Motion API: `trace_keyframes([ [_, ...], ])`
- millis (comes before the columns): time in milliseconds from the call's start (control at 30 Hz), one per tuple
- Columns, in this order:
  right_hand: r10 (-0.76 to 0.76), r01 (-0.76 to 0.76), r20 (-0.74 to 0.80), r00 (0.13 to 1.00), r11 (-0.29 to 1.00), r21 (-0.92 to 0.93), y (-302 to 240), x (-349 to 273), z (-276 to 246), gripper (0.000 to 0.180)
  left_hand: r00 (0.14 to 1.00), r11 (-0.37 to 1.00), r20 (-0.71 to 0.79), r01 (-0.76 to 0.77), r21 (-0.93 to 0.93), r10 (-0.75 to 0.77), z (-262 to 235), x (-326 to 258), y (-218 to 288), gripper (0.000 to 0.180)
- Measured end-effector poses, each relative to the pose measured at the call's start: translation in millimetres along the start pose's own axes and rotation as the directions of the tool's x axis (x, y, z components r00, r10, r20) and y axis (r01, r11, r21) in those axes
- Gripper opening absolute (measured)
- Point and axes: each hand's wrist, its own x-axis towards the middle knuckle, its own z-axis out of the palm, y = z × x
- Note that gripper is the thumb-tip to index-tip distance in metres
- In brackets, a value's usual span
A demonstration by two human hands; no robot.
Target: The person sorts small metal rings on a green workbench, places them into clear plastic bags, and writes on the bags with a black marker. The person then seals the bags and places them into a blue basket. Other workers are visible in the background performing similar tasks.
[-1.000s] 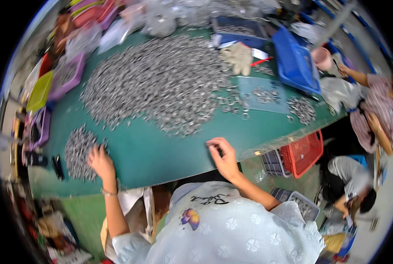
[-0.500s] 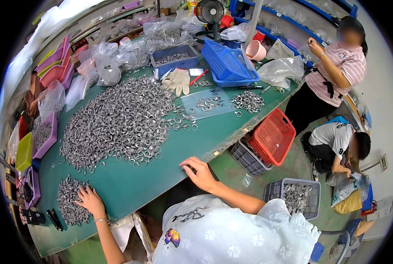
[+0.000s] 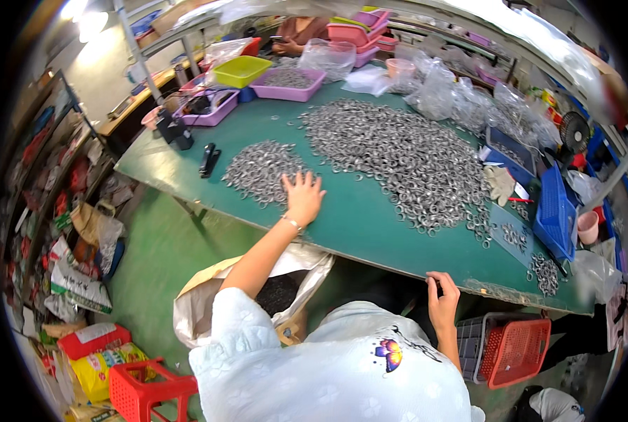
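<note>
My left hand [image 3: 303, 196] lies flat with fingers spread on the green table [image 3: 359, 218], touching the near edge of a small pile of metal rings [image 3: 261, 169]. A much larger heap of the same rings [image 3: 405, 151] spreads across the middle of the table. My right hand [image 3: 442, 300] curls over the table's near edge and holds nothing loose. A few small clusters of rings [image 3: 544, 271] lie at the right end.
Pink, purple and yellow trays [image 3: 286, 81] and clear bags [image 3: 440, 91] line the far side. Blue bins [image 3: 556, 214] and a white glove [image 3: 500, 184] sit at right. An open sack [image 3: 286, 281] and red crates [image 3: 514, 352] stand under the table. A black tool [image 3: 208, 159] lies at left.
The view has swung round to the left. My left hand stays spread on the small ring pile and my right hand now grips the table's near edge.
</note>
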Motion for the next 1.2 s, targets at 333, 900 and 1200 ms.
trace_keyframes([
  [333, -0.089, 0.091, 0.194, 0.977, 0.996, 0.001, -11.3, 35.5, -11.1, 0.005, 0.997, 0.995, -0.063, -0.048, -0.087, 0.042, -7.8, 2.6, 3.3, 0.04],
  [900, -0.475, 0.431, 0.673, 0.567, 0.867, 0.249, 5.3, 261.3, 110.1, 0.009, 0.779, 0.644, 0.055, 0.554, -0.528, -0.625, 7.1, 165.6, -239.1, 0.027],
  [1200, -0.19, -0.011, 0.816, 0.546, 0.972, 0.234, -2.3, 290.7, 176.7, 0.011, 0.644, 0.582, -0.028, 0.672, -0.458, -0.765, 62.5, 242.5, -353.8, 0.026],
])
